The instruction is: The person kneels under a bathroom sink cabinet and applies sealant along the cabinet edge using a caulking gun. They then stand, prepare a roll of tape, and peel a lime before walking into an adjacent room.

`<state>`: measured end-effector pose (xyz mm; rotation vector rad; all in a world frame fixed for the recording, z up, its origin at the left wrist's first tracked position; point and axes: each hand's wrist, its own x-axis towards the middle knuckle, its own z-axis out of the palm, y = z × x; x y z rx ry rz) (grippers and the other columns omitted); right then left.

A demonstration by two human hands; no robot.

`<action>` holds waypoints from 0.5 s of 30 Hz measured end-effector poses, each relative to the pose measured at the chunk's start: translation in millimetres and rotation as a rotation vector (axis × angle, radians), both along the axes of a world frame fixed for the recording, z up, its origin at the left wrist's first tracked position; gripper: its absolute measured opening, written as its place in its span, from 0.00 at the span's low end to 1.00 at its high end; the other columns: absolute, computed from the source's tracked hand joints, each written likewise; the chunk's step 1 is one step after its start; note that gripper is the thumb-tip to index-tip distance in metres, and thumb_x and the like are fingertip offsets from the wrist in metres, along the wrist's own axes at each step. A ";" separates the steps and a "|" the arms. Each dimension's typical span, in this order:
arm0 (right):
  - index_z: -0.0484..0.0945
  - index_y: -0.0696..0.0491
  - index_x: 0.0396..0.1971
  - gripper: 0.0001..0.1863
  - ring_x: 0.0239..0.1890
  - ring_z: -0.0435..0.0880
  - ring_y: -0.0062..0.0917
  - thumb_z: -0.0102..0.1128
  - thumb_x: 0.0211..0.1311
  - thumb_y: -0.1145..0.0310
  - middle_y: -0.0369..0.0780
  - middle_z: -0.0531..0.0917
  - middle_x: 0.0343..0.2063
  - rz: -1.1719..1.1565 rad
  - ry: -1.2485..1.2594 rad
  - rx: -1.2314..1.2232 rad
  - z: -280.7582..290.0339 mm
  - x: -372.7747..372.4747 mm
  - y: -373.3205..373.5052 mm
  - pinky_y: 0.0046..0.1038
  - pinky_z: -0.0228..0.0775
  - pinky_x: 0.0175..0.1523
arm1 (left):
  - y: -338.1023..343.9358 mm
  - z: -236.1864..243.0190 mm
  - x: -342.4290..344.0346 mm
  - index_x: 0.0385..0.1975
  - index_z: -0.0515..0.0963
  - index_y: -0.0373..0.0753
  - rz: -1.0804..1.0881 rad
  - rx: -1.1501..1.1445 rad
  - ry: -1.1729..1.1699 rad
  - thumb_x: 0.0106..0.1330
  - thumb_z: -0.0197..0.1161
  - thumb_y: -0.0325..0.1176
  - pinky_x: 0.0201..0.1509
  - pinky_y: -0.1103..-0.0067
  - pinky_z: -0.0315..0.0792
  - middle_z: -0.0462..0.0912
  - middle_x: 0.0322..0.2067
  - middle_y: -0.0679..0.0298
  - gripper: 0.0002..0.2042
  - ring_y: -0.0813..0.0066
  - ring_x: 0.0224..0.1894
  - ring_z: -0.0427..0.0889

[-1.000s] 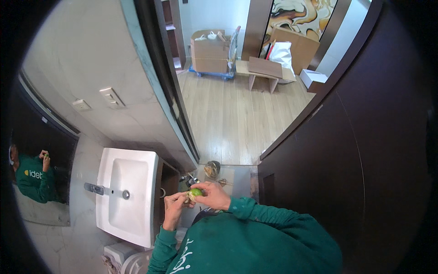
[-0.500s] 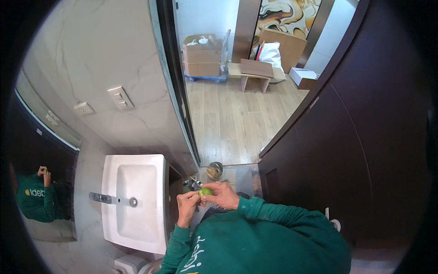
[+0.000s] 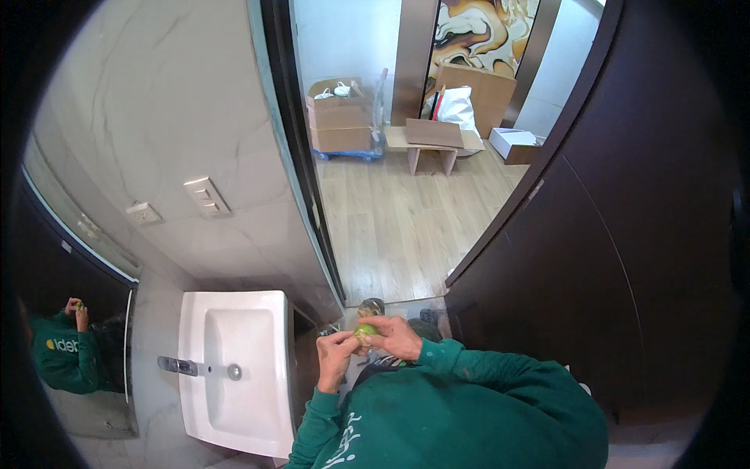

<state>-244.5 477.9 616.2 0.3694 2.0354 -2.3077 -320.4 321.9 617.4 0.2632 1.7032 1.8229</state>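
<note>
Both my hands meet in front of my chest around a small light-green object (image 3: pixel 365 332). My left hand (image 3: pixel 336 361) holds it from the left side, fingers curled. My right hand (image 3: pixel 396 338) covers it from the right and above, fingers closed over it. What the green object is cannot be made out; most of it is hidden by my fingers. My green sleeves come up from the lower edge.
A white rectangular washbasin (image 3: pixel 234 367) with a metal tap (image 3: pixel 178 365) sits to my left, under a mirror (image 3: pixel 74 344). A dark open door (image 3: pixel 594 258) stands to my right. Beyond the doorway lie a wooden floor (image 3: pixel 391 219), cardboard boxes (image 3: pixel 340 117) and a low wooden stand (image 3: pixel 433 141).
The view has swung left to right, so the basin and doorway shifted right in the picture. My hands stay together on the green object, with little change in grip.
</note>
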 end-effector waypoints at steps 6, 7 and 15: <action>0.69 0.60 0.58 0.22 0.36 0.80 0.19 0.54 0.65 0.74 0.40 0.81 0.40 -0.020 -0.114 -0.324 10.1 -28.3 55.6 0.22 0.75 0.37 | 52.6 -15.2 -39.3 0.35 0.80 0.22 0.033 0.074 -0.074 0.58 0.57 0.22 0.27 0.80 0.75 0.82 0.23 0.55 0.10 0.73 0.21 0.80; 0.70 0.60 0.58 0.21 0.36 0.80 0.20 0.53 0.65 0.73 0.40 0.81 0.40 0.003 -0.125 -0.445 10.7 -34.2 71.6 0.23 0.76 0.37 | 64.5 -18.9 -48.0 0.36 0.80 0.22 0.040 0.135 -0.156 0.58 0.56 0.22 0.27 0.80 0.75 0.82 0.23 0.55 0.10 0.73 0.21 0.80; 0.77 0.56 0.50 0.19 0.25 0.79 0.17 0.60 0.61 0.66 0.36 0.83 0.33 0.054 -0.210 -0.030 -43.8 -135.7 238.6 0.19 0.70 0.26 | 207.0 -44.3 -138.3 0.43 0.78 0.23 -0.126 0.010 -0.085 0.61 0.60 0.27 0.30 0.80 0.77 0.83 0.26 0.54 0.14 0.75 0.25 0.82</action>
